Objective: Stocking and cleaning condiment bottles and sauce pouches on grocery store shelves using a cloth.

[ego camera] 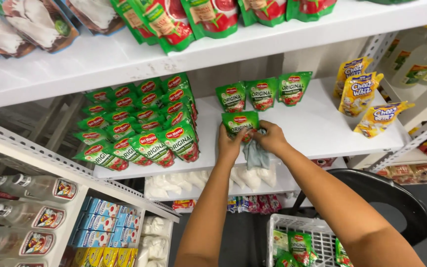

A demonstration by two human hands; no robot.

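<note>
- Left hand [230, 143] grips a green sauce pouch [239, 121] upright on the white shelf [317, 126]
- Right hand [272, 138], at the pouch's 3 o'clock, steadies it and clutches a grey cloth [256, 155]
- Three matching pouches [263, 93] stand at 12 o'clock, a stacked pile [142, 123] at 9 o'clock
- Step in hand looks like setting the pouch in line; next needs a level release so it stays standing

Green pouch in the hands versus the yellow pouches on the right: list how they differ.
1. The green pouch is green with a red patch; the yellow pouches are yellow with blue.
2. The green pouch is held by the left hand and right hand; the yellow pouches stand untouched.

Both are soft pouches on the white shelf.
</note>
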